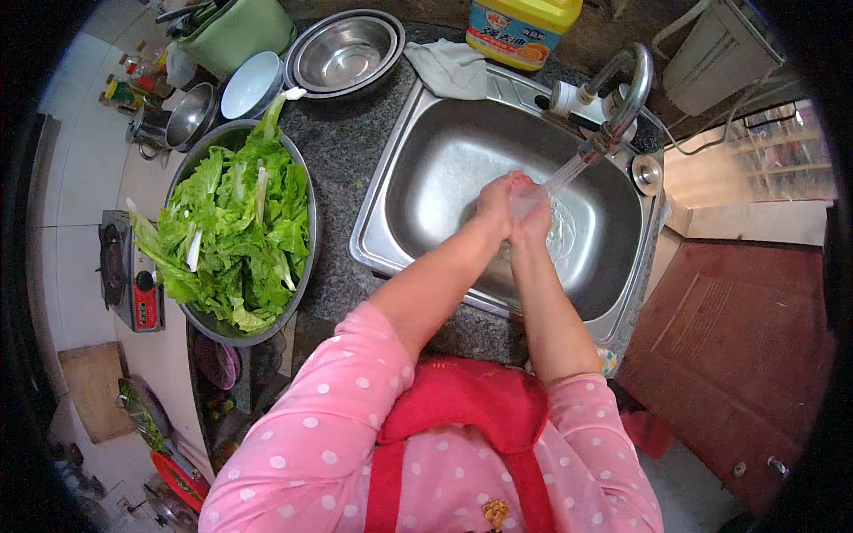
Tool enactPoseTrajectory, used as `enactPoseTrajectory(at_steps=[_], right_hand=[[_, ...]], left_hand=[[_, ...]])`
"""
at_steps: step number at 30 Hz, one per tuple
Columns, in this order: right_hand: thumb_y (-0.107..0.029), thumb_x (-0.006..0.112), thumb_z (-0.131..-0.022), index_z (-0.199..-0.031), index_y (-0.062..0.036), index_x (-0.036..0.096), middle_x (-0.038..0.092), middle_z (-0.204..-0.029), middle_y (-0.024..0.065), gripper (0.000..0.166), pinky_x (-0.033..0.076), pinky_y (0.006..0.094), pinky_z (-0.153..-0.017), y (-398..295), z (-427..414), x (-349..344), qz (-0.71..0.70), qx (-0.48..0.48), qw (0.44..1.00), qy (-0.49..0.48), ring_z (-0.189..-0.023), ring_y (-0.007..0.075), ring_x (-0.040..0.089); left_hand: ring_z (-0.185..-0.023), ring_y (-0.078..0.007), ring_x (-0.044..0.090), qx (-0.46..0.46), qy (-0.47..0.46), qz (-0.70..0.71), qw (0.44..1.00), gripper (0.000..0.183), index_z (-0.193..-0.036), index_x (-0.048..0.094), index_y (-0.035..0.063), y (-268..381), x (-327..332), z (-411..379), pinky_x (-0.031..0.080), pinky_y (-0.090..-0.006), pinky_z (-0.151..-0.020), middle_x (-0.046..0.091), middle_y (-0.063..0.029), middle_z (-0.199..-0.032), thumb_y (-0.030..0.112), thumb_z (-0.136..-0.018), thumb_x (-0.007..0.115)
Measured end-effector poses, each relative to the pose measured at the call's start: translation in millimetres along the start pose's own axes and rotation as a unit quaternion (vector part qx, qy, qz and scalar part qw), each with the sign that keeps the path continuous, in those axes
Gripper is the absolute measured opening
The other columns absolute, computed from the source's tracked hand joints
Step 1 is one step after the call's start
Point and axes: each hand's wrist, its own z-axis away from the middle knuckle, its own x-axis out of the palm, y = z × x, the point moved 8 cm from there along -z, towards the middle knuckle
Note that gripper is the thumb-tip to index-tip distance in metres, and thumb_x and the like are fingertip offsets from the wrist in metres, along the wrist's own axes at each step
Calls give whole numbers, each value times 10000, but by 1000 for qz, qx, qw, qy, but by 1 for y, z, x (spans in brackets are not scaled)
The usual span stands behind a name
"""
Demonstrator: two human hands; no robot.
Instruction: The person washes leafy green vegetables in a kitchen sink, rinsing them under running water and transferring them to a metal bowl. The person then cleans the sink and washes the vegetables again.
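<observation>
My left hand (496, 201) and my right hand (535, 221) are pressed together and cupped over a stainless steel sink (426, 160). A stream of water (566, 172) from the curved metal faucet (636, 100) runs into them. Water blurs the fingers and palms, and I see no object in either hand. Ripples spread on the sink floor just right of my hands. Left of the sink stands a large metal basin (310, 266) heaped with green leafy vegetables (233, 220), some leaves hanging past its rim.
A grey cloth (453, 68) and a yellow detergent jug (523, 33) are behind the sink. Nested metal bowls (346, 56), a pale blue bowl (252, 86) and a green container (233, 36) stand at the back left. A gas stove (133, 273) sits far left.
</observation>
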Motion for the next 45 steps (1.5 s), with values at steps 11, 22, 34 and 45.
enactPoseTrajectory(at_steps=[11,22,34,45], right_hand=[[-318,466,-935,-938,-17,504,575,-959,133,304,472,432,-900,29,-11,-9,-28,63,992,106,-939,304,556],[-362,345,-947,-1070,43,542,599,-1056,177,467,419,429,-939,-19,15,-11,-18,38,999,16,-1002,322,556],[-374,299,-994,-986,17,477,575,-995,160,430,455,451,-888,-68,-35,6,-34,-58,987,149,-926,309,561],[-287,369,-989,-976,-2,550,604,-900,123,338,497,388,-795,-42,10,28,95,39,992,73,-840,262,597]], left_hand=[[-851,-267,580,-16,45,131,990,203,-937,537,27,14,-33,-15,494,-365,-833,593,-126,-916,183,-930,408],[-856,-269,598,34,-39,-3,999,266,-949,572,1,-25,-1,-7,486,-384,-822,611,-129,-901,238,-941,450],[-864,-280,579,72,61,30,995,234,-926,545,13,8,71,-8,489,-417,-802,599,-141,-907,214,-928,424],[-798,-238,605,44,21,-124,991,269,-912,570,8,-1,46,12,501,-374,-748,616,-113,-871,190,-954,377]])
